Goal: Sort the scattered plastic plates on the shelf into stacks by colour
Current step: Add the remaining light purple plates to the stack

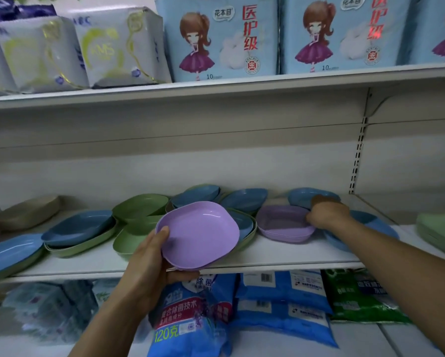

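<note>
My left hand point(149, 264) holds a small stack of purple plates point(198, 234) tilted up in front of the middle shelf point(267, 256), thumb on the rim. My right hand point(327, 212) grips the right rim of another purple plate stack point(280, 222) resting on the shelf. Blue plates point(80, 225) and green plates point(139, 206) lie scattered and overlapping across the shelf. More blue plates point(244, 199) sit at the back, and one blue plate point(370, 228) lies under my right forearm. A beige plate point(23, 213) leans at the far left.
Light blue and white packs point(221, 39) fill the upper shelf. Blue detergent bags point(283, 300) and a green bag point(358, 297) lie on the lower shelf. A pale green stack point(440, 233) sits on the neighbouring shelf at the right. A slotted upright point(358, 155) divides the bays.
</note>
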